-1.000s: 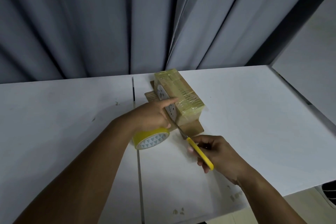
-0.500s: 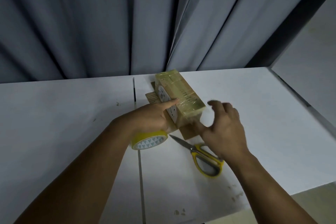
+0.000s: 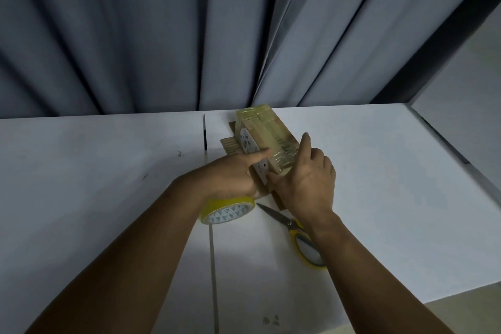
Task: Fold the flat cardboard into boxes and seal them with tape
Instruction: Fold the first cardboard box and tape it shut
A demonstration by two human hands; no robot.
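Box (image 3: 267, 138) lies mid-surface (image 3: 95, 171), toward the far edge by the curtain (image 3: 162, 35). It rests on a sheet of flat cardboard (image 3: 230, 145), and glossy tape covers its top & sides.

Left hand (image 3: 233, 175): index finger straight, tip pressed vs the box's left side; other fingers curled under. Tape roll (image 3: 230, 211) sits right below the heel of that hand, and I can't tell whether the curled fingers hold it.

Right hand (image 3: 306, 179): fingers fairly straight, laid over the near top edge, thumb vs the near end face. Looks like pressing, not a clamp; nothing is held in it. Scissors (image 3: 291, 224) lie on the surface, partly hidden under the right forearm.

Step in hand, prob.: rubbing a tape end down on the near end; this box looks nearly sealed.

Handling, my read:
- Small corrugated box, likely empty, so v. light. It'll skid if pushed from 1 side only, esp. on the loose sheet beneath.
- Stiff at edges & corners, but panels can dent under a hard fingertip.
- Tape skin is slick, so a grip on flat faces may slip.
- Best hold: across the short width at the corners, or 1 hand at each end. Press w/ flat pads & brace the opposite side.
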